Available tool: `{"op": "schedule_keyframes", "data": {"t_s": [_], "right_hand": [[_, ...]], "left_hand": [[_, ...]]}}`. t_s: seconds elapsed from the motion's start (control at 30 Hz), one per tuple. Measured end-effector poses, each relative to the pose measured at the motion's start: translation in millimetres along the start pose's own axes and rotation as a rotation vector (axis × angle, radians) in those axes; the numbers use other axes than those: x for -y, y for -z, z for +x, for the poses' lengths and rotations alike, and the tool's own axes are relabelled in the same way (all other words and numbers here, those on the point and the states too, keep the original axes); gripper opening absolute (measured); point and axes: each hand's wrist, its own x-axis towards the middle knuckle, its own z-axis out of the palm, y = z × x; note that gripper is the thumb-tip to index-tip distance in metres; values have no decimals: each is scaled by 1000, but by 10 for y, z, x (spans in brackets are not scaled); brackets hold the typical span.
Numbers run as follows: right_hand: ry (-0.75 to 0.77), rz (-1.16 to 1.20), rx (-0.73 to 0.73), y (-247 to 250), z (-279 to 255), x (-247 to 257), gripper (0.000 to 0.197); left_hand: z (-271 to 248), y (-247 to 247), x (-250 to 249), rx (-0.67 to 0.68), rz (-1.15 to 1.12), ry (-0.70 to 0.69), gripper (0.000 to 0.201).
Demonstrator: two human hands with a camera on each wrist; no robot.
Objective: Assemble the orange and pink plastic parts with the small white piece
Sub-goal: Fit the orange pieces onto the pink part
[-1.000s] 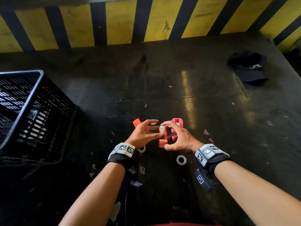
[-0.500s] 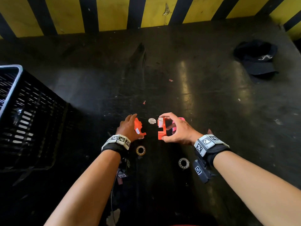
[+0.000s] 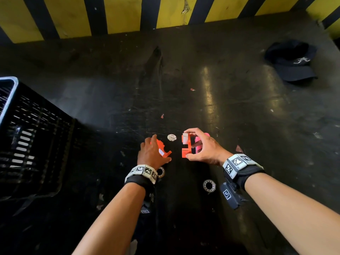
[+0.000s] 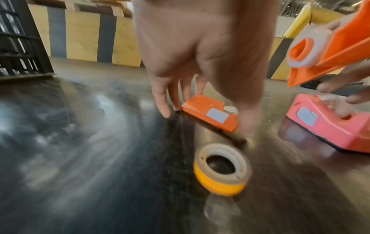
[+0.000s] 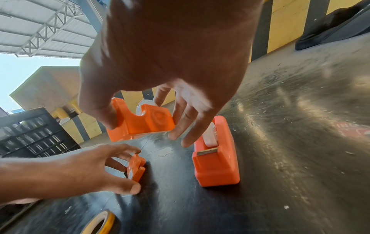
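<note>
1. My right hand sits just right of frame centre in the head view. Thumb and fingers are curled round the orange body and hold it upright, clear of the floor.
2. The white piece sits at the top of that body. In the left wrist view it reads as a white hub with an orange core, so I judge it already seated.
3. The pink part lies on the floor just behind the right hand, at its fingertips, mostly hidden in the head view. The right wrist view shows it lower right of the hand as a dispenser with a blade; there it looks orange.
4. My left hand is left of centre, spread over a flat orange plate on the floor. Fingers and thumb bracket the plate's two ends; whether they are closed on it yet I cannot tell.
5. Key relation: the plate's long axis runs from upper left to lower right of the head frame, its lower end pointing at the body. The left hand is the nearer one. The body is a short gap to the right.
6. Judgement: next, lift the plate and carry it right to the body.
7. Also around: tape rolls low centre, crate far left, cap upper right.
</note>
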Motion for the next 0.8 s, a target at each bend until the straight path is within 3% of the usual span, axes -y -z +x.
{"op": "schedule_keyframes", "data": {"t_s": [0.13,0.23,0.3,0.47,0.8], "right_hand": [[-3,-5,11,26,-38,15,80],[-10,20,-1,115,-50,52,77],[-8,26,-3,168,-55,83,77],[17,77,20,229,-118,209,77],[62,127,16,263,-309,313,77]], "left_hand": [[-15,6,-29,-50,-190,-23,105],[-53,268,-99,194,-549,-138,103],[-112,427,-175,311,-649,-221,104],[-282,569,-342,339,-684,-316,104],[-497,680,-427,397,-694,-353,97]]}}
